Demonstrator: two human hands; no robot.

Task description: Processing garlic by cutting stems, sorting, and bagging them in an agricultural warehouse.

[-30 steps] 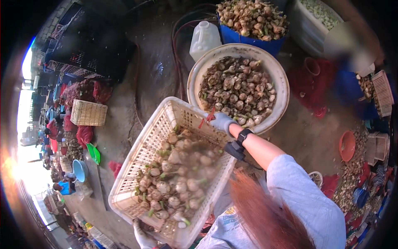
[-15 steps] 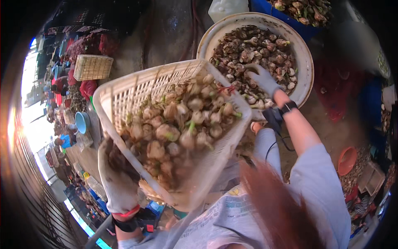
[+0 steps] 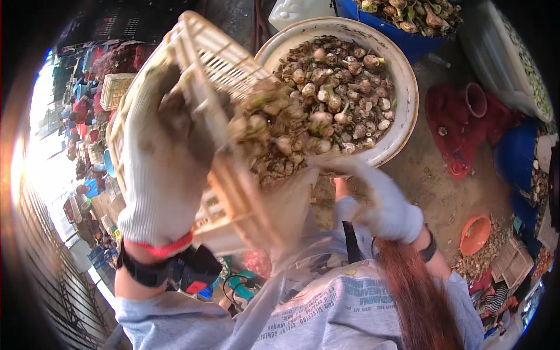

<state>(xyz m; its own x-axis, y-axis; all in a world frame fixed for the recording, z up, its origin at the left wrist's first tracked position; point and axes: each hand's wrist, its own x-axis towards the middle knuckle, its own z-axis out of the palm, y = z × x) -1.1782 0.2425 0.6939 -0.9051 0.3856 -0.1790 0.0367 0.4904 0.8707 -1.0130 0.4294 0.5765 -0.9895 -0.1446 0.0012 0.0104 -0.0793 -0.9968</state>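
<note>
At left, the left hand (image 3: pixel 157 169), in a soiled white knit glove with a red cuff, grasps the end of a cream plastic lattice crate (image 3: pixel 233 189), tipped steeply rightward. Pale-brown, stemmed bulbs (image 3: pixel 271 125), motion-blurred, spill from its lowered end toward a round white basin (image 3: pixel 407 108) heaped with similar bulbs. The right hand (image 3: pixel 382 201), gloved in pale knit, is at the crate's near edge; blur hides whether it grips. Farther right lies a round orange tub (image 3: pixel 475 234).
</note>
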